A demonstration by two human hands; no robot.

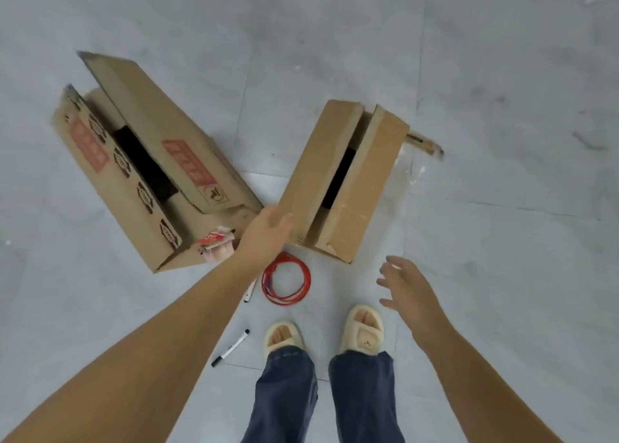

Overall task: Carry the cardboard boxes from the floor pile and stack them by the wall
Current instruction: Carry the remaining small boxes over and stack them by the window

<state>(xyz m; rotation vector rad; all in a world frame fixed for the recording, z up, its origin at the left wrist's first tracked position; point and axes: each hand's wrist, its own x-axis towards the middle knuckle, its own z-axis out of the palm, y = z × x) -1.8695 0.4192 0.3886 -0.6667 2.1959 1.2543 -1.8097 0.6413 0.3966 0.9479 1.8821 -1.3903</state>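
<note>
Your left hand (pixel 268 231) touches the plain box's (pixel 338 181) near corner, fingers relaxed — your right hand (pixel 407 288) hovers spread, holding nothing; the printed box (pixel 147 171) sits just left, bare tile floor (pixel 502 74) beyond.

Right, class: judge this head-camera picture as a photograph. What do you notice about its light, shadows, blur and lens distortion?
Head view: soft, even light, so only faint shadows fall on the floor; wide-angle stretch swells the forearms towards the lower corners; slight blur softens the left hand, the right hand and the red print on the printed box; the plain box has a pitch-dark opening.
</note>
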